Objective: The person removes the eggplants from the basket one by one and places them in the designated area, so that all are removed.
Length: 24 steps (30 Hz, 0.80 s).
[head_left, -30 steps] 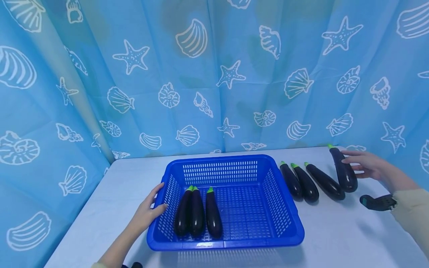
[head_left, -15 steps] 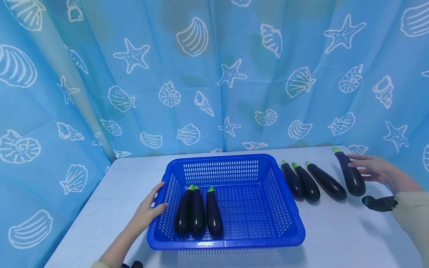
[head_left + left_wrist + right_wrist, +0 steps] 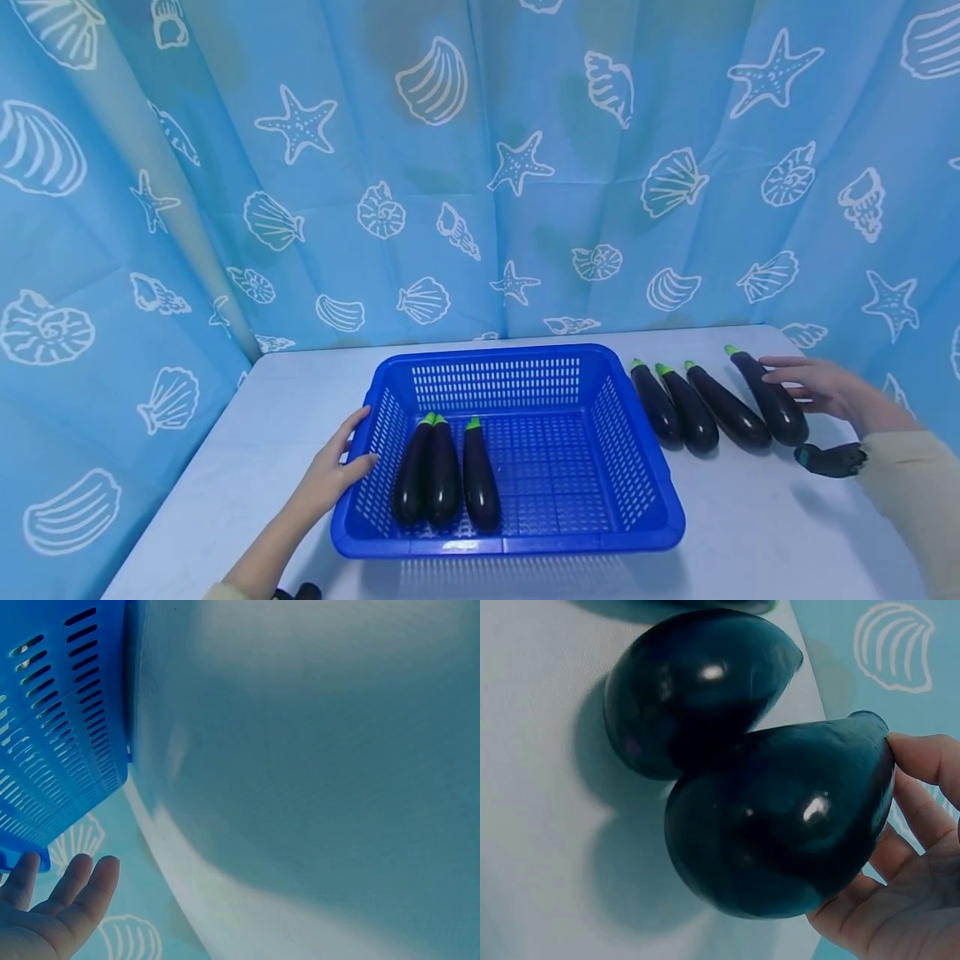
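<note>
In the head view, my right hand [image 3: 817, 388] holds a dark purple eggplant [image 3: 767, 398] with a green stem end at the far right of a row. In the right wrist view, the fingers and thumb lie along that eggplant's [image 3: 780, 821] side; its rounded end leans against a neighbouring eggplant [image 3: 697, 690]. My left hand [image 3: 330, 467] rests on the left rim of a blue plastic basket [image 3: 510, 546], thumb and index finger apart. Its other fingers [image 3: 94, 896] extend loosely below the rim in the left wrist view. Inside the basket's left half lie three eggplants [image 3: 444, 479].
Right of the basket, three more eggplants [image 3: 693, 412] lie slanted on the white table [image 3: 750, 517]. A blue curtain [image 3: 495, 167] with white shell prints hangs behind and along the left. Dark straps [image 3: 831, 460] show at the wrists.
The eggplant in my right hand shifted slightly right, then came back left and now lies close against the row. My left hand and the basket kept their places.
</note>
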{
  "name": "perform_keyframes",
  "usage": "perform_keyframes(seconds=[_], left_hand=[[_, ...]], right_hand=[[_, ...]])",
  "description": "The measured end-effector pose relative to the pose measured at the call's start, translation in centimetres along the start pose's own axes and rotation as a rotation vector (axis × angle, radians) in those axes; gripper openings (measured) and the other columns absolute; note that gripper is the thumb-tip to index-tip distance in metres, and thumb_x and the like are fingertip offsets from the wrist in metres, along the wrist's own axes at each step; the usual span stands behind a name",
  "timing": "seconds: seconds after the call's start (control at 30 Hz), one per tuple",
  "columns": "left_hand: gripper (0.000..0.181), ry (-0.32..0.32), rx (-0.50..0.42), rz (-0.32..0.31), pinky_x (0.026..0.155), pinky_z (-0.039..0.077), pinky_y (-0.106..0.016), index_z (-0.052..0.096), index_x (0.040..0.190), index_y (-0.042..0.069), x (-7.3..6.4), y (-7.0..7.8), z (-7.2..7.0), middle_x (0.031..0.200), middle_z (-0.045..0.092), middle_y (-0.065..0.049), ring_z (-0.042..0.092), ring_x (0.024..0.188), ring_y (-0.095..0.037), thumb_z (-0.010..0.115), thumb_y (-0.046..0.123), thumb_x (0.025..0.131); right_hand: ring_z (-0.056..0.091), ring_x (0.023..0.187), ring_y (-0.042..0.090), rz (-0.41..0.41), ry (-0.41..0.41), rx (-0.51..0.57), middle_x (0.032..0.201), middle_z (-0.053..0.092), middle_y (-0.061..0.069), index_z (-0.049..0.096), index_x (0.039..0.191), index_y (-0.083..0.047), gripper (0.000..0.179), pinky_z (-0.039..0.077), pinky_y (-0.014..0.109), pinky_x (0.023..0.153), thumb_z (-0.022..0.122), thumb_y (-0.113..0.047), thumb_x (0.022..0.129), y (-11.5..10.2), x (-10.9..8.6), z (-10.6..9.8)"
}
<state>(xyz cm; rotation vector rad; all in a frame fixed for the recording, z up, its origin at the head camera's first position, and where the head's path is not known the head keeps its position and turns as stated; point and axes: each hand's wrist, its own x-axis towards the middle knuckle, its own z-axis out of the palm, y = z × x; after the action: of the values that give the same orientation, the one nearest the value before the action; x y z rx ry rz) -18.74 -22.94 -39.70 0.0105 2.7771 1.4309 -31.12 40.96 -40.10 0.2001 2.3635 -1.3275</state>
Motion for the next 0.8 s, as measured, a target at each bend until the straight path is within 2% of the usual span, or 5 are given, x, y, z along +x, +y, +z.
perform_keyframes(seconds=[0.33,0.57,0.8], left_hand=[[0.069,-0.006,-0.007,0.006,0.077,0.052,-0.050,0.022,0.144,0.020,0.1,0.1,0.1,0.142,0.033,-0.024,0.043,0.118,-0.048,0.056,0.022,0.083],[0.070,-0.003,-0.009,0.001,0.077,0.052,-0.051,0.022,0.144,0.020,0.2,0.0,0.1,0.142,0.033,-0.023,0.042,0.119,-0.048,0.056,0.022,0.083],[0.069,-0.002,-0.006,0.003,0.076,0.053,-0.050,0.022,0.144,0.020,0.1,0.0,0.1,0.141,0.033,-0.024,0.043,0.118,-0.048,0.056,0.022,0.084]], right_hand=[[0.013,0.127,0.054,0.010,-0.032,0.063,0.145,-0.001,0.034,0.004,0.143,0.002,0.079,0.027,0.061,0.102,0.051,-0.033,0.090,-0.6,0.8,2.1],[0.007,0.129,0.056,0.015,-0.025,0.088,0.145,-0.003,0.034,0.000,0.143,0.002,0.079,0.022,0.063,0.103,0.048,-0.033,0.091,-0.5,1.0,2.4],[0.007,0.128,0.057,0.020,-0.004,0.080,0.144,-0.003,0.035,-0.002,0.142,0.004,0.077,0.023,0.062,0.103,0.043,-0.035,0.093,0.2,0.9,2.7]])
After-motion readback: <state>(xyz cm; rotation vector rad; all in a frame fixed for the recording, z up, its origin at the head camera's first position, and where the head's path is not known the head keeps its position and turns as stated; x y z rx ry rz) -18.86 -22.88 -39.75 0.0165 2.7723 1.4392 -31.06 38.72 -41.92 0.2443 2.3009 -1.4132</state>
